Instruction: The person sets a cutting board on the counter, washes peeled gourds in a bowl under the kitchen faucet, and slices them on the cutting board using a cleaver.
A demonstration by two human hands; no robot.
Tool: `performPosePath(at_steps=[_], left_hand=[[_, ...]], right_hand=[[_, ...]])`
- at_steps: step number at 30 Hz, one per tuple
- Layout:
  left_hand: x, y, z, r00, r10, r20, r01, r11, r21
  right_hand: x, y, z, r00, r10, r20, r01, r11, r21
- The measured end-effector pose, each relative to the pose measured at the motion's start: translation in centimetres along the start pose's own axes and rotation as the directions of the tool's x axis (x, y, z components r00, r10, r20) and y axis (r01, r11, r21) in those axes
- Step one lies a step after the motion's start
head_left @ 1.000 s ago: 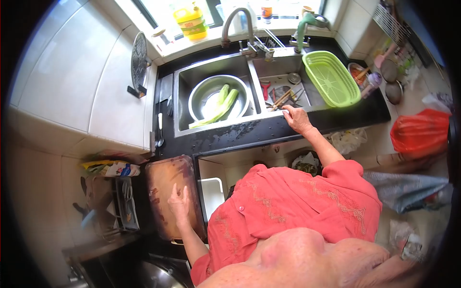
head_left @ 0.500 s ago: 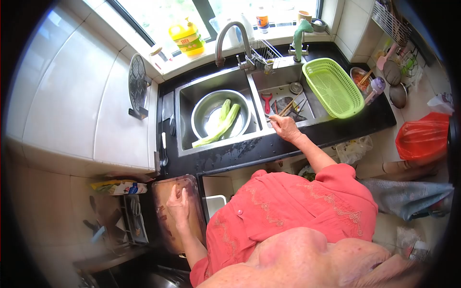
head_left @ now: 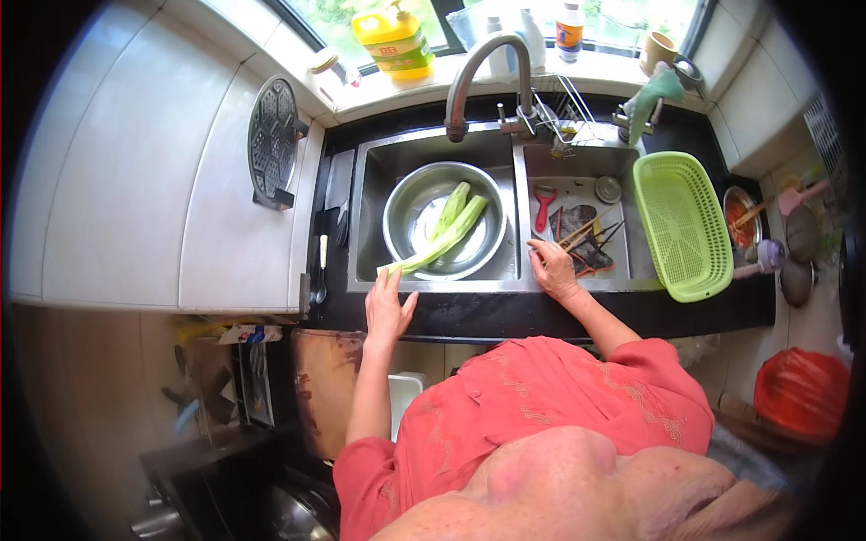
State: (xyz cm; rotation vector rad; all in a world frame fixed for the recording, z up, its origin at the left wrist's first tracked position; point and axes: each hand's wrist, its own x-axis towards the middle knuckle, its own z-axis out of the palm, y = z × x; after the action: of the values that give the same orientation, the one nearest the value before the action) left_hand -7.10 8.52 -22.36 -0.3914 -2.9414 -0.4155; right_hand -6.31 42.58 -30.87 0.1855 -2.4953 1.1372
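Longer stalk (head_left: 444, 241) slants over bowl rim (head_left: 388, 215), near end at left hand (head_left: 386, 312).

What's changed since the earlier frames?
Left hand moved forward from over the cutting board to the stalks' near end; grip unclear. Right hand still at the right sink's front edge. Stalks still in the metal bowl, green basket still at the right.

A coral-red, short-sleeved shirt (head_left: 550, 388) is worn, trimmed with tan scrolling embroidery (head_left: 636, 397) and a small round button (head_left: 475, 393).
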Motion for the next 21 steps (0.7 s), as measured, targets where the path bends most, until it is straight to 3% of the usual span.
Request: performPosePath(at_steps=[1, 5, 7, 8, 10, 12, 17, 19, 21], left_hand=[[1.4, -0.4, 0.9, 0.999, 0.039, 0.029, -0.041, 0.995, 0.091], [6.7, -3.3, 5.5, 0.998, 0.030, 0.051, -0.032, 0.998, 0.044], [8.2, -4.2, 8.7, 0.971, 0.038, 0.238, -0.002, 0.988, -0.153], [8.1, -4.2, 9.8, 0.971, 0.048, 0.236, -0.011, 0.988, -0.156], [9.2, -3.4, 11.3, 0.832, -0.135, 0.538, 0.041, 0.982, 0.183], [10.1, -4.0, 12.8, 0.719, -0.169, 0.674, -0.013, 0.966, 0.256], [10.8, -5.2, 13.8, 0.678, -0.115, 0.726, -0.191, 0.926, 0.325], [11.0, -5.5, 12.7, 0.650, -0.246, 0.719, -0.185, 0.866, 0.464], [11.1, -5.7, 12.3, 0.645, -0.273, 0.714, -0.150, 0.870, 0.469]], right_hand=[[0.2, 0.1, -0.2, 0.998, 0.058, 0.032, -0.058, 0.998, 0.001], [0.0, 0.3, -0.9, 0.994, 0.104, 0.022, -0.102, 0.993, -0.055], [-1.2, 0.4, -0.8, 0.992, 0.117, 0.038, -0.114, 0.990, -0.077], [-1.8, 0.3, -0.8, 0.991, 0.130, 0.039, -0.126, 0.987, -0.098], [-3.3, 0.2, -0.7, 0.995, 0.101, -0.004, -0.100, 0.983, -0.152], [-4.9, 0.6, -0.9, 0.985, 0.172, -0.022, -0.173, 0.969, -0.177], [-5.6, -0.6, -2.1, 0.983, 0.172, -0.068, -0.180, 0.974, -0.137], [-5.8, -0.4, -1.8, 0.980, 0.186, -0.076, -0.195, 0.971, -0.140], [-5.4, -0.7, -1.8, 0.972, 0.228, -0.066, -0.234, 0.963, -0.132]])
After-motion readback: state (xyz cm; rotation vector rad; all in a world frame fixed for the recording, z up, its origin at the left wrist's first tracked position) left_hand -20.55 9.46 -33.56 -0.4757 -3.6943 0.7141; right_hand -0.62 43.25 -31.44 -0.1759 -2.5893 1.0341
